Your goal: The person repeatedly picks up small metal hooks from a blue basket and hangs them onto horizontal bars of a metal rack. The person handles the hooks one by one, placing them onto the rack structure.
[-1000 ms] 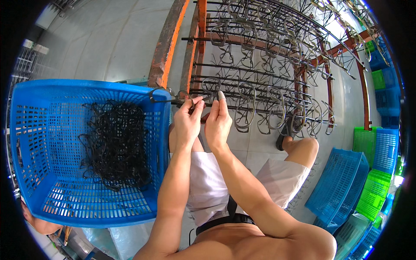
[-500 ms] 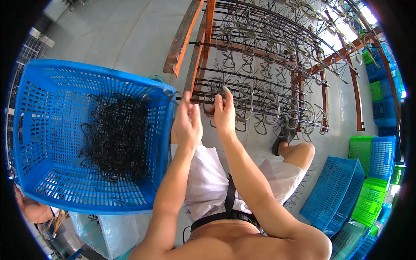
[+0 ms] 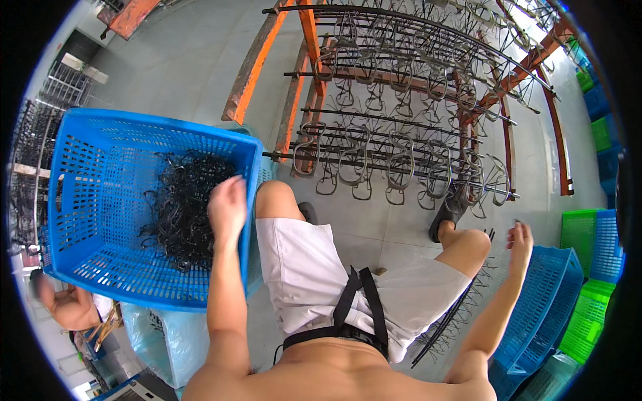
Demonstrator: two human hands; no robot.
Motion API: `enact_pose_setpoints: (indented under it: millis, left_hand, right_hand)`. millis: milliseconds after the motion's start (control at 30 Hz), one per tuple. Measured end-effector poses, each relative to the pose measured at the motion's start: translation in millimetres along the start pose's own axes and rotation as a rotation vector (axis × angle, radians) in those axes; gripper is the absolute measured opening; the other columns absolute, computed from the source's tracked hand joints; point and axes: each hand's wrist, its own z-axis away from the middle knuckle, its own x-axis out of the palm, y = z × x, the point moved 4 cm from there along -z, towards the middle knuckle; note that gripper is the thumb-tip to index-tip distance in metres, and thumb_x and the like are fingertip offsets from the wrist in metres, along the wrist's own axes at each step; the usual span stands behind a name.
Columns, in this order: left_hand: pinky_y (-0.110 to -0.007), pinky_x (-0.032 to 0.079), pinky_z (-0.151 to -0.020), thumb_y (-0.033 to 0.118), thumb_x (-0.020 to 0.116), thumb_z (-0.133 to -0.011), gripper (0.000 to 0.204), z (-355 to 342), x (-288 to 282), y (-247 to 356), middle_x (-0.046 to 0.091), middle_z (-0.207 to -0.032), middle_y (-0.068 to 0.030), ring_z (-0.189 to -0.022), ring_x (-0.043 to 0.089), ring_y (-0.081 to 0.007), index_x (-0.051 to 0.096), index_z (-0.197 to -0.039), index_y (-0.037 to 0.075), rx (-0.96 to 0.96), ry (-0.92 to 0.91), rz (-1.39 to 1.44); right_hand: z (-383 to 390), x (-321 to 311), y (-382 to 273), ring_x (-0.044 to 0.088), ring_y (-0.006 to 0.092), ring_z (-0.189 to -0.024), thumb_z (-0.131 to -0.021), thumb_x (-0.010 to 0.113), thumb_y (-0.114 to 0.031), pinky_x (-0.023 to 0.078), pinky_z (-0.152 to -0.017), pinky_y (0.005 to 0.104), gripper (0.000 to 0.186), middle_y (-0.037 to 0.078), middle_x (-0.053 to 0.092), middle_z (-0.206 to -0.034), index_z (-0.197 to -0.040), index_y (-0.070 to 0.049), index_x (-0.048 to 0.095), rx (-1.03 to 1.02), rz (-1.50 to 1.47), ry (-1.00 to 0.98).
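Observation:
My left hand (image 3: 227, 204) is over the right side of a large blue basket (image 3: 160, 121), beside a tangled heap of black, wiry looped pieces (image 3: 190, 220). Its fingers are smeared by motion, and whether it holds anything does not show. Out to the right, my right hand (image 3: 519, 242) is raised with loosely bent fingers apart and nothing visible in them. Ahead stands an orange-and-brown rack (image 3: 257, 70) with dark rods. Grey double-looped pieces (image 3: 354, 157) hang along the lower front rod (image 3: 418, 172), whose left end lies close to the basket.
Several blue crates (image 3: 535, 301) and green crates (image 3: 588, 317) are stacked at the right. Spiked dark rods (image 3: 445, 327) lie on the floor by my right leg. A clear plastic bag (image 3: 180, 344) sits below the basket. Another person (image 3: 70, 304) is at the far left.
Both hands have left the left end of the rod. My left hand has moved left over the basket, and my right hand has swung far right. The view has shifted somewhat.

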Motion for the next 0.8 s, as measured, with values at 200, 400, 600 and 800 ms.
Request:
enact_pose_setpoints:
  millis: [200,400,600,800]
  left_hand:
    - [-0.018,0.034,-0.047,0.027,0.061,-0.086,0.021,-29.1,94.7,60.1,0.058,-0.073,0.0014,-0.054,0.046,-0.0038,0.061,-0.088,0.006,-0.522,-0.406,0.743]
    - [-0.019,0.032,-0.047,0.023,0.060,-0.085,0.014,-30.3,118.3,43.0,0.057,-0.069,0.0020,-0.052,0.043,-0.0052,0.061,-0.084,0.009,-0.639,-0.467,0.938]
    - [-0.021,0.037,-0.055,0.033,0.058,-0.087,0.024,-31.8,111.9,39.9,0.061,-0.073,0.0025,-0.062,0.051,-0.0056,0.061,-0.087,0.009,-0.623,-0.378,0.840]
    - [-0.043,0.039,-0.088,0.014,0.063,-0.074,0.022,-33.9,99.6,43.2,0.059,-0.092,-0.0135,-0.101,0.047,-0.0315,0.061,-0.094,0.007,0.609,-0.077,-0.565]
  right_hand:
    - [-105.3,11.2,61.1,0.044,0.0300,-0.110,-0.079,0.060,-0.008,0.038,-0.094,0.0412,0.061,0.013,0.042,-0.123,-0.135,-0.017,0.037,-0.590,0.815,0.351]
    - [-124.6,37.4,53.8,0.042,0.0323,-0.115,-0.077,0.062,-0.008,0.038,-0.094,0.0424,0.051,0.012,0.043,-0.123,-0.125,-0.015,0.047,-0.661,0.872,0.292]
    - [-127.4,42.1,40.1,0.047,0.0291,-0.110,-0.080,0.058,-0.015,0.037,-0.093,0.0398,0.027,0.011,0.049,-0.114,-0.107,-0.011,0.058,-0.569,0.970,0.316]
    - [-118.2,44.1,19.6,0.048,0.0259,-0.106,-0.079,0.056,-0.014,0.036,-0.095,0.0367,0.024,0.010,0.051,-0.108,-0.103,-0.011,0.060,-0.535,1.069,0.237]
